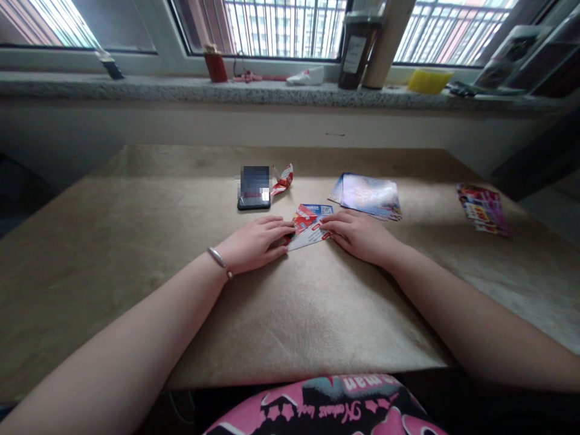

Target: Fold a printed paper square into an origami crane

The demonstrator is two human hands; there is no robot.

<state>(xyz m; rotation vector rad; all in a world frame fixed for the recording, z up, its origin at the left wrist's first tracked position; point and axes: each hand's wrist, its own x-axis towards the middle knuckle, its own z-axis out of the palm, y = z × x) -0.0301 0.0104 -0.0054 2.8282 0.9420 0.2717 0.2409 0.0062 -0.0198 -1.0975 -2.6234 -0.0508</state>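
A partly folded printed paper sheet (312, 231), red, blue and white with a QR code, lies on the table in front of me. My left hand (256, 240) rests palm down at its left side, fingers stretched out onto the red part and thumb apart. On the opposite side, my right hand (360, 235) lies with its fingertips on the white part. Both hands look open and press the paper rather than grip it. A bracelet (217, 257) circles my left wrist. My fingers hide parts of the sheet's side edges.
Behind the paper are a phone (254, 190) and a crumpled red-and-white wrapper (284, 180). Several glossy cards (371, 194) lie beyond my right hand, with colourful packets (483, 208) farther right. A dark jar (356, 51) and a yellow object (429, 81) stand on the windowsill (172, 93).
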